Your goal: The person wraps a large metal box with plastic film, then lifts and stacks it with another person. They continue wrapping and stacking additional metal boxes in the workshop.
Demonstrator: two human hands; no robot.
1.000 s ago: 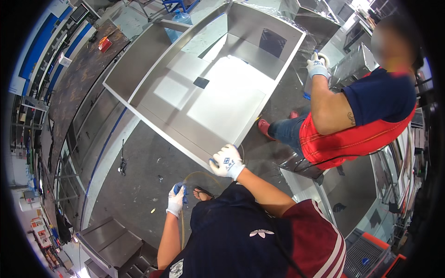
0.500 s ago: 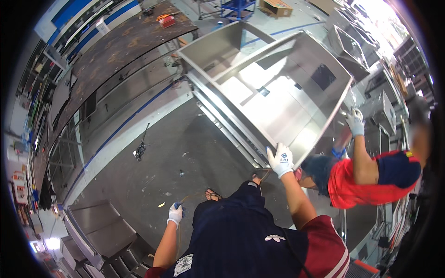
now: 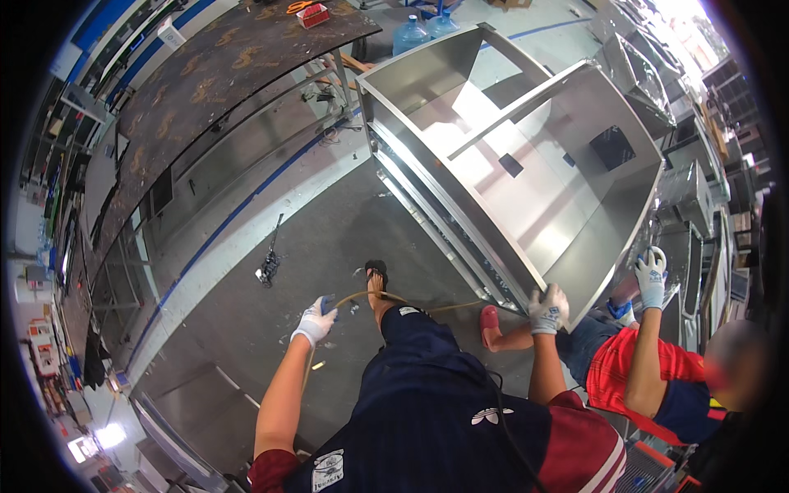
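Observation:
My left hand (image 3: 314,320), in a white work glove, is closed around a thin yellowish hose (image 3: 355,294). The hose arcs in front of my leg toward the cabinet, and another length hangs below the hand. My right hand (image 3: 548,310), gloved too, grips the near corner of a large open cabinet (image 3: 456,189) of bare sheet metal. A crossbar divides its open top, and dark square patches show on its inner wall. Rails run along its left side. At the right, a co-worker's gloved hand (image 3: 651,278) is by the cabinet's right edge.
A dark-topped workbench (image 3: 222,82) stands left, bearing a red box (image 3: 312,15). Blue water bottles (image 3: 409,34) are behind the cabinet. Black tangled cord (image 3: 268,267) lies on the floor. Sheet-metal parts (image 3: 185,427) stand at lower left. The co-worker in red (image 3: 612,370) is close on my right.
My left hand has risen and moved forward with the hose, which now arcs across my leg. One foot has stepped forward. My right hand stays on the cabinet corner; the co-worker's hand is lower in view.

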